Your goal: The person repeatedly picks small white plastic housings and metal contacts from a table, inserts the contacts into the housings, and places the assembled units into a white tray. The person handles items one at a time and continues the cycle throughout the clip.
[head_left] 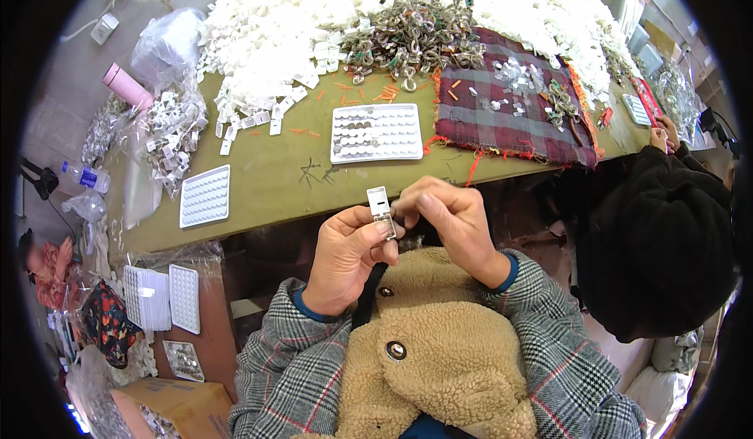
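Between the thumb and fingers of my left hand (339, 260) is a small white plastic casing (378, 199) with a dark slot, held upright over my lap. Its lower end, by my left thumb, looks shiny and partly clear. My right hand (461, 221) is beside it, fingers curled and thumb pressed in, the tips close to the casing's right side. Whatever those fingers pinch, if anything, is too small to make out. Just beyond my hands, a white tray (400, 154) with rows of round pockets lies on the green table (274, 196), some pockets filled with small grey pieces.
White casings (267, 39) are heaped at the back, beside a pile of metal-and-wire parts (416, 35). A plaid cloth (502, 117) carries clear bits. Another pocketed tray (205, 196) lies left, near a pink bottle (127, 86). A co-worker in a black hat (659, 243) sits right.
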A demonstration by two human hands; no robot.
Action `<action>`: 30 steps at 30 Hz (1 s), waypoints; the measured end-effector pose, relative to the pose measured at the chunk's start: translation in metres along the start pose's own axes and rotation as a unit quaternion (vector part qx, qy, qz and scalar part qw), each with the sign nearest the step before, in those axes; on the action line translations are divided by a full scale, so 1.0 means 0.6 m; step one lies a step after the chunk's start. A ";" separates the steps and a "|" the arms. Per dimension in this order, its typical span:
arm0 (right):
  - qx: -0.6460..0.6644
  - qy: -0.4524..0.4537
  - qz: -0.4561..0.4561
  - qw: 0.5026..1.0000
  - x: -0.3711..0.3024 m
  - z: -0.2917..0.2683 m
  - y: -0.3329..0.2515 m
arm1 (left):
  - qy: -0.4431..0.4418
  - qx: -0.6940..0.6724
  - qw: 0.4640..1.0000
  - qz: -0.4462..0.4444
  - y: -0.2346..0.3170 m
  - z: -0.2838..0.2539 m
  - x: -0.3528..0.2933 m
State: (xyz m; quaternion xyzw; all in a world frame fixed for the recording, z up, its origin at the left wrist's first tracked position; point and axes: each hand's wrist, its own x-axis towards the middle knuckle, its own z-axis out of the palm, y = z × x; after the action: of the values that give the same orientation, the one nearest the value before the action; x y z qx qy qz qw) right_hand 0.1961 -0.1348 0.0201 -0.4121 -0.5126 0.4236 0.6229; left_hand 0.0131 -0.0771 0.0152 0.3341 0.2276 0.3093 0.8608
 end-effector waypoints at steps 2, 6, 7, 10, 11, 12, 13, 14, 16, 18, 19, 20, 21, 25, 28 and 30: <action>0.006 0.025 0.094 0.995 0.006 0.006 0.002 | 0.006 0.012 0.999 -0.029 0.001 -0.003 0.000; -0.049 0.017 0.166 0.985 0.013 0.018 0.008 | -0.015 -0.020 0.996 -0.086 -0.010 -0.014 0.009; -0.124 0.022 0.090 0.988 0.014 0.017 0.007 | -0.024 -0.046 0.994 -0.101 -0.011 -0.017 0.011; -0.242 -0.028 -0.089 0.966 0.018 0.013 -0.001 | -0.036 -0.144 0.982 -0.120 -0.014 -0.023 0.009; -0.229 -0.049 -0.121 0.965 0.017 0.012 -0.006 | -0.050 -0.182 0.976 -0.112 -0.014 -0.024 0.009; -0.210 -0.068 -0.145 0.965 0.018 0.012 -0.008 | -0.049 -0.224 0.967 -0.108 -0.013 -0.026 0.008; -0.270 -0.077 -0.180 0.943 0.017 0.014 -0.010 | -0.066 -0.210 0.971 -0.094 -0.013 -0.028 0.013; -0.306 -0.071 -0.213 0.925 0.020 0.016 -0.009 | -0.068 -0.207 0.972 -0.092 -0.013 -0.029 0.013; -0.365 -0.049 -0.297 0.881 0.027 0.016 -0.003 | -0.057 -0.209 0.971 -0.098 -0.014 -0.032 0.019; -0.411 -0.040 -0.361 0.836 0.032 0.013 0.004 | -0.048 -0.181 0.978 -0.089 -0.013 -0.032 0.022; -0.416 -0.041 -0.386 0.822 0.035 0.008 0.006 | -0.047 -0.164 0.981 -0.089 -0.013 -0.031 0.025; -0.433 -0.060 -0.390 0.810 0.036 0.002 0.007 | -0.048 -0.149 0.984 -0.090 -0.013 -0.029 0.028; -0.432 -0.071 -0.401 0.804 0.037 -0.003 0.008 | -0.024 -0.141 0.984 -0.107 -0.014 -0.026 0.028; -0.434 -0.053 -0.402 0.805 0.033 -0.012 0.004 | -0.077 -0.215 0.961 -0.154 -0.010 -0.016 0.036; -0.360 -0.056 -0.302 0.881 0.032 -0.046 -0.002 | -0.040 -0.163 0.979 -0.118 -0.014 -0.013 0.045; -0.393 0.112 -0.262 0.874 0.041 -0.096 -0.005 | -0.058 -0.154 0.981 -0.103 -0.012 -0.017 0.050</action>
State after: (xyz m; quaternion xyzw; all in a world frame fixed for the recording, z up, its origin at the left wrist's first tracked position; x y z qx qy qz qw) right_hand 0.2558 -0.1169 0.0220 -0.5183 -0.6527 -0.0410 0.5511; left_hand 0.0306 -0.0563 -0.0022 0.1899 0.1599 0.2303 0.9409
